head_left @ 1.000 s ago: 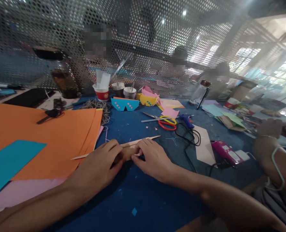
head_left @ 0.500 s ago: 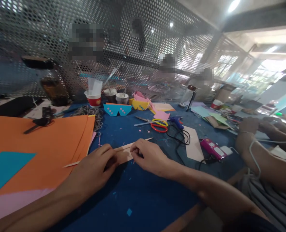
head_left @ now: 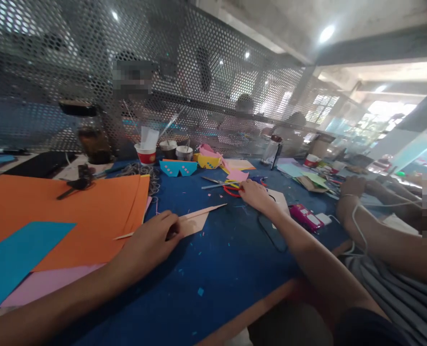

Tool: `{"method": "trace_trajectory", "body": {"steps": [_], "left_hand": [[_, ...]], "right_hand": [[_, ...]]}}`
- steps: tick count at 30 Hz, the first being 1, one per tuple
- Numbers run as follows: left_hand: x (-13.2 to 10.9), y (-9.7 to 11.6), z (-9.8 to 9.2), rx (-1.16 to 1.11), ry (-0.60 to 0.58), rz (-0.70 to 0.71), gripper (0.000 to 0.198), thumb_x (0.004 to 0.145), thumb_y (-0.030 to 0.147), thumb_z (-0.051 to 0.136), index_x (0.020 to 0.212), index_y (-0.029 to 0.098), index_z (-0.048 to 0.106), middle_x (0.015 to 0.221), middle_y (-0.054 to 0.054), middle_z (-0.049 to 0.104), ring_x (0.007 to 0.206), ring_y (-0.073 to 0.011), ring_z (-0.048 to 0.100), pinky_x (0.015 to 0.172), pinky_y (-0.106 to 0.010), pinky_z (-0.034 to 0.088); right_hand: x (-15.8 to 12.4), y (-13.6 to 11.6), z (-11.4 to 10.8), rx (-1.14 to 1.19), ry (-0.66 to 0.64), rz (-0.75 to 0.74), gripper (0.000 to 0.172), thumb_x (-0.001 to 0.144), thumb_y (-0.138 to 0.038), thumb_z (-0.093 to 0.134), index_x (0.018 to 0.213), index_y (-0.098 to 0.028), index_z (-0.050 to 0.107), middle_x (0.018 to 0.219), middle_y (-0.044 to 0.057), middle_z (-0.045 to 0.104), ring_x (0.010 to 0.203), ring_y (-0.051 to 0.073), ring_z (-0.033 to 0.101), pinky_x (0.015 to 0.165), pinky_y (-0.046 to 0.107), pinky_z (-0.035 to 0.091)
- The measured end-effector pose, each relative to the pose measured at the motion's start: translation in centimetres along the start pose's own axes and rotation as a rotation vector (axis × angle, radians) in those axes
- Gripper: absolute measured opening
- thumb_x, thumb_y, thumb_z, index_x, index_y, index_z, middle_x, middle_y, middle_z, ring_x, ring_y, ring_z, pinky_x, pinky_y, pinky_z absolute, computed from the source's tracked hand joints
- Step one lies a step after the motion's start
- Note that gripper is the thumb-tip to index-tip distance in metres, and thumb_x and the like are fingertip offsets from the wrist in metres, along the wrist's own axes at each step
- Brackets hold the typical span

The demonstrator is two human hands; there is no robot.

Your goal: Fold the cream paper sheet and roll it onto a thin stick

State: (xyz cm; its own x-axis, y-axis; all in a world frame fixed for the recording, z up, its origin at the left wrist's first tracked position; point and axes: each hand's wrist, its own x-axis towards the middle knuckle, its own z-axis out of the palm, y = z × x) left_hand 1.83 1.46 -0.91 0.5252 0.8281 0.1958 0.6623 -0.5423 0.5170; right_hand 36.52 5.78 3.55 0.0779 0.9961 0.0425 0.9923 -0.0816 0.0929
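Note:
My left hand (head_left: pixel 159 233) is closed on a beige piece of paper (head_left: pixel 195 223), pressing it to the blue tabletop. The paper's long edge is folded, and narrow pointed ends stick out on both sides of the hand. My right hand (head_left: pixel 254 194) is stretched forward, its bent fingers closed at the handles of a pair of red and yellow scissors (head_left: pixel 230 191). The hand covers part of the handles. Just behind it, a blue glue gun (head_left: pixel 259 179) is mostly hidden. A clear thin stick (head_left: pixel 211 186) lies beside the scissors.
Orange sheets (head_left: pixel 91 206) and a blue sheet (head_left: pixel 36 245) lie at left. Blue paper glasses (head_left: pixel 178 168), yellow glasses (head_left: pixel 208 161) and paper cups (head_left: pixel 146 154) stand behind. A magenta box (head_left: pixel 305 217) with cables lies right, near another person's arm (head_left: pixel 379 230). Perforated metal screens the back.
My right hand has let go of the beige paper and moved forward and right to the scissors. My left hand stays on the paper. The view has shifted slightly.

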Motion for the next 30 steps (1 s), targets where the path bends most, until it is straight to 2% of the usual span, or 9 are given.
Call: {"method": "trace_trajectory", "body": {"steps": [5, 10, 15, 19, 23, 26, 30], "left_hand": [[0.0, -0.1, 0.2, -0.004, 0.030, -0.026, 0.024, 0.096, 0.045, 0.050, 0.090, 0.025, 0.062, 0.099, -0.006, 0.069, 0.080, -0.0243, 0.069, 0.075, -0.039, 0.055], [0.3, -0.6, 0.7, -0.007, 0.051, -0.054, 0.039, 0.097, 0.052, 0.051, 0.114, 0.022, 0.069, 0.126, -0.012, 0.070, 0.097, -0.0290, 0.075, 0.083, -0.043, 0.060], [0.5, -1.0, 0.7, -0.003, 0.046, -0.028, 0.040, 0.097, 0.051, 0.054, 0.119, 0.022, 0.072, 0.127, -0.013, 0.075, 0.103, -0.0303, 0.077, 0.087, -0.043, 0.061], [0.2, -1.0, 0.4, 0.008, 0.053, 0.007, 0.035, 0.100, 0.049, 0.057, 0.119, 0.025, 0.073, 0.127, -0.011, 0.077, 0.104, -0.0305, 0.077, 0.087, -0.043, 0.059], [0.3, -1.4, 0.5, 0.071, 0.069, 0.078, 0.039, 0.104, 0.055, 0.057, 0.115, 0.024, 0.078, 0.121, -0.012, 0.080, 0.112, -0.0329, 0.073, 0.097, -0.046, 0.055], [0.6, -1.7, 0.7, 0.106, 0.085, 0.103, 0.041, 0.103, 0.056, 0.058, 0.111, 0.022, 0.080, 0.117, -0.013, 0.081, 0.111, -0.0350, 0.071, 0.104, -0.051, 0.051], [0.7, -1.9, 0.8, 0.122, 0.090, 0.088, 0.041, 0.102, 0.058, 0.061, 0.110, 0.023, 0.080, 0.118, -0.012, 0.082, 0.113, -0.0364, 0.070, 0.102, -0.050, 0.051]], "right_hand": [[1.2, 1.0, 0.0, -0.011, -0.026, -0.013, 0.040, 0.106, -0.022, 0.059, 0.143, -0.012, 0.070, 0.147, 0.021, 0.072, 0.139, 0.033, 0.066, 0.113, 0.036, 0.049], [2.6, 1.4, -0.2, -0.031, -0.087, -0.039, 0.043, 0.102, -0.023, 0.066, 0.143, -0.014, 0.073, 0.142, 0.020, 0.076, 0.135, 0.033, 0.069, 0.109, 0.035, 0.050], [3.8, 1.3, -0.9, -0.055, -0.163, -0.058, 0.047, 0.095, -0.021, 0.072, 0.142, -0.016, 0.073, 0.141, 0.018, 0.078, 0.130, 0.031, 0.072, 0.098, 0.031, 0.051], [3.9, 1.3, -1.9, -0.057, -0.255, -0.081, 0.043, 0.087, -0.026, 0.078, 0.129, -0.018, 0.079, 0.126, 0.014, 0.083, 0.117, 0.031, 0.075, 0.084, 0.029, 0.050], [2.9, 1.8, -3.4, -0.014, -0.307, -0.108, 0.028, 0.082, -0.029, 0.078, 0.107, -0.017, 0.081, 0.104, 0.010, 0.082, 0.098, 0.027, 0.073, 0.073, 0.029, 0.043], [2.1, 2.7, -4.7, 0.064, -0.357, -0.138, 0.015, 0.082, -0.032, 0.075, 0.083, -0.017, 0.075, 0.078, 0.004, 0.070, 0.077, 0.020, 0.062, 0.066, 0.030, 0.035], [1.5, 4.2, -6.1, 0.233, -0.451, -0.191, 0.020, 0.084, -0.035, 0.070, 0.073, -0.018, 0.068, 0.066, -0.003, 0.054, 0.066, 0.014, 0.046, 0.063, 0.029, 0.030]]}}
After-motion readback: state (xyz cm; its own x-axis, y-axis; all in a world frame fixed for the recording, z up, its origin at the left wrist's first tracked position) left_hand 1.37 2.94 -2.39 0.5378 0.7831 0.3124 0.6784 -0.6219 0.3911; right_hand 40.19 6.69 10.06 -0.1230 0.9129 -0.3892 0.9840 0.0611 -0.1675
